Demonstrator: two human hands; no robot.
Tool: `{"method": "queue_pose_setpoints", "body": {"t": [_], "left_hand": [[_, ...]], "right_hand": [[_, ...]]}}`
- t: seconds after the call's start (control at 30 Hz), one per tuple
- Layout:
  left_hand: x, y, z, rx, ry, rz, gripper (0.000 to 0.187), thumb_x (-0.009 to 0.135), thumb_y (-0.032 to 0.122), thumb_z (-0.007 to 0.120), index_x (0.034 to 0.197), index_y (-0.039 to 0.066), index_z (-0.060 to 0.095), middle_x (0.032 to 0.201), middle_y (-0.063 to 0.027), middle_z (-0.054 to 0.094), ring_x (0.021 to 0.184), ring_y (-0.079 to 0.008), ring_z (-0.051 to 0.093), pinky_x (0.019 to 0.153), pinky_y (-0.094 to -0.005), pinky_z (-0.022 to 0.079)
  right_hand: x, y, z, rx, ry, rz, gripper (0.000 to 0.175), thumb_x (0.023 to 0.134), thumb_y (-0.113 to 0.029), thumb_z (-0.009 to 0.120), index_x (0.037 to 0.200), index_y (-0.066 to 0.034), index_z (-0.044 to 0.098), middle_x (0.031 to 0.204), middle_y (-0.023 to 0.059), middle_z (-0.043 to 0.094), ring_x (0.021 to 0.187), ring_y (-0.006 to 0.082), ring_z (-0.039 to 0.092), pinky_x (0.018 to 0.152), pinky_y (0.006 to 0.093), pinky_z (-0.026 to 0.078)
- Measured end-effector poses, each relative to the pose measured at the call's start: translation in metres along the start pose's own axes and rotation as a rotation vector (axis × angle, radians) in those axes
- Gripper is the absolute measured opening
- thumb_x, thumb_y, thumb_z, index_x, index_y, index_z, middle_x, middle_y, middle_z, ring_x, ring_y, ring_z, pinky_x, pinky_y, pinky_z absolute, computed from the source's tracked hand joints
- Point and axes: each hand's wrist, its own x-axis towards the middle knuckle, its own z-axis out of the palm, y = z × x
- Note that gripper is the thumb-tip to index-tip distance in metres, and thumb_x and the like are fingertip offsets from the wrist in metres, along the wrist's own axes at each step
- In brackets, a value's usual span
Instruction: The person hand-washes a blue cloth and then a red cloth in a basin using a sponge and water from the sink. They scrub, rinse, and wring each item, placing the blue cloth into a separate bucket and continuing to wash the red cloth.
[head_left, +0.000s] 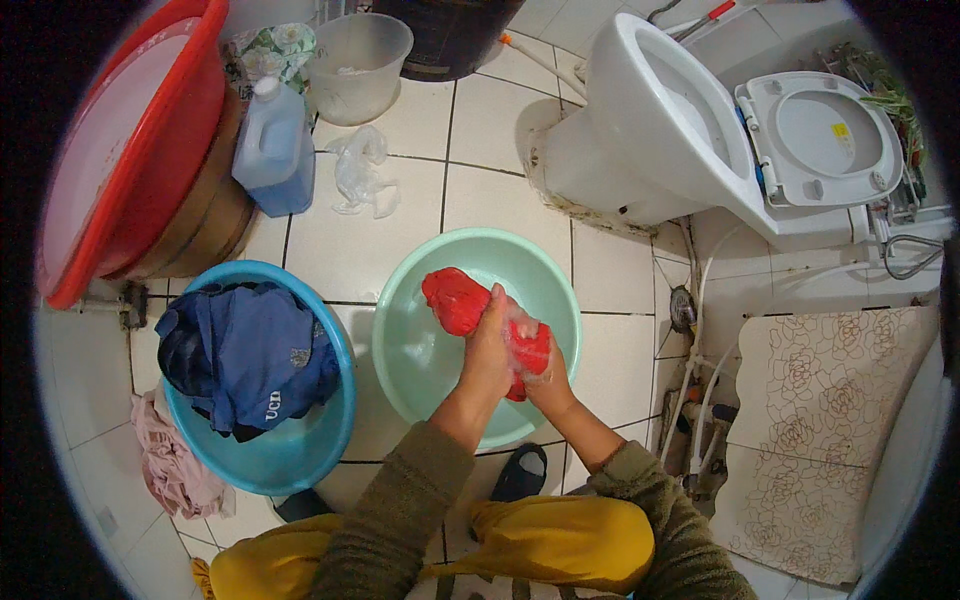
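A wet, bunched red cloth (457, 301) is gripped between my two hands above a pale green plastic basin (405, 375). My left hand (486, 349) wraps around its middle, thumb pointing up along it. Lower and to the right, my right hand (546, 379) clasps the other end. White suds cling to the cloth and fingers between the hands. To the left sits a blue plastic basin (259, 469) heaped with dark blue clothing (247, 352) that bears white lettering.
A pink cloth (176, 465) lies on the floor beside the blue basin. Behind stand a large red basin (176, 187), a blue liquid jug (277, 154), a clear plastic bucket (360, 75) and a crumpled plastic bag (364, 172). A white toilet (637, 142) rises at the upper right; pipes (701, 322) run below it.
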Motion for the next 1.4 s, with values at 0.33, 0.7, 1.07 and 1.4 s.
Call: {"method": "queue_pose_setpoints", "body": {"t": [0.33,0.7,1.07,1.4], "left_hand": [[-0.003,-0.012,-0.046,0.794,-0.368,0.228,0.062,0.096,0.039,0.058,0.142,0.004,0.035,0.141,-0.0141,0.043,0.13,-0.0229,0.043,0.108,-0.0377,0.037],[-0.011,-0.022,-0.012,-0.118,0.1,-0.047,0.034,0.084,0.016,0.051,0.115,0.002,0.051,0.111,-0.0111,0.059,0.107,-0.0253,0.058,0.1,-0.0388,0.045],[-0.008,-0.005,-0.008,-0.455,0.077,-0.093,0.025,0.088,0.025,0.06,0.109,0.012,0.055,0.104,-0.008,0.06,0.1,-0.0234,0.058,0.093,-0.0427,0.047],[-0.002,-0.029,-0.086,-0.079,0.314,-0.042,0.045,0.093,0.038,0.063,0.129,0.014,0.049,0.127,-0.0077,0.055,0.119,-0.0243,0.052,0.104,-0.0452,0.04]], "right_hand": [[0.002,-0.033,-0.02,0.004,-0.06,-0.083,0.045,0.092,-0.019,0.059,0.131,0.0005,0.045,0.122,0.0145,0.057,0.115,0.023,0.054,0.1,0.0361,0.042],[0.011,-0.003,0.002,0.294,0.029,-0.171,0.092,0.081,-0.049,0.07,0.148,-0.0013,0.029,0.139,0.0169,0.045,0.131,0.0269,0.042,0.113,0.0393,0.029],[0.011,0.004,-0.004,0.916,-0.099,0.41,0.08,0.096,-0.069,0.024,0.147,-0.0082,0.036,0.146,0.0086,0.044,0.133,0.0259,0.044,0.115,0.0411,0.029],[0.029,-0.007,-0.011,0.552,0.068,0.293,0.011,0.094,-0.016,0.061,0.097,-0.0086,0.054,0.092,0.004,0.062,0.084,0.0133,0.06,0.078,0.0303,0.05]]}}
